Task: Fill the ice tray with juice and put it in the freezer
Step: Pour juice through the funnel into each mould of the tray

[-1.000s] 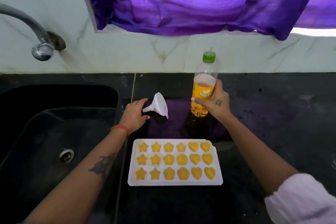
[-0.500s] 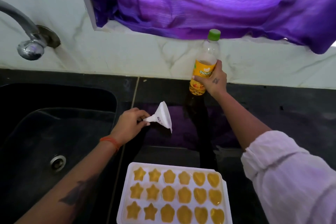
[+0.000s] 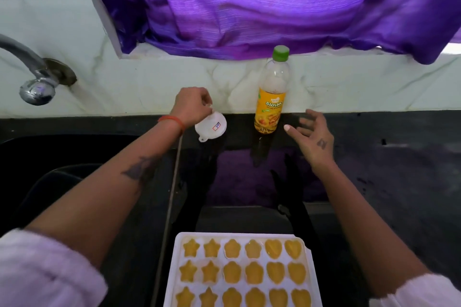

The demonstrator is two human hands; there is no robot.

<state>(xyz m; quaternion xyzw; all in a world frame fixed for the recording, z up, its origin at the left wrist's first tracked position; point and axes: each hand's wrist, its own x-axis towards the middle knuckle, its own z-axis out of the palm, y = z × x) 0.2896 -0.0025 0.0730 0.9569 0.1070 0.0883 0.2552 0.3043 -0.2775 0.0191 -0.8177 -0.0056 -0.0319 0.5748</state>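
Observation:
A white ice tray [image 3: 174, 279] lies on the black counter at the bottom centre, its star, flower and heart cells filled with yellow juice. The juice bottle [image 3: 271, 97], green-capped and partly full, stands upright against the back wall. My right hand [image 3: 311, 138] hovers just right of the bottle with fingers spread, holding nothing. My left hand [image 3: 192, 106] pinches the spout of a white funnel [image 3: 210, 127], whose wide mouth is down on the counter by the wall, left of the bottle.
A black sink [image 3: 74, 182] fills the left side, with a metal tap [image 3: 32, 77] on the marble wall above it. A purple curtain [image 3: 274, 2] hangs over the window behind the counter. The dark counter [image 3: 386, 182] stretches to the right.
My right hand has set the bottle at the back wall and let go of it. My left hand has carried the funnel back toward the wall and turned it mouth-down.

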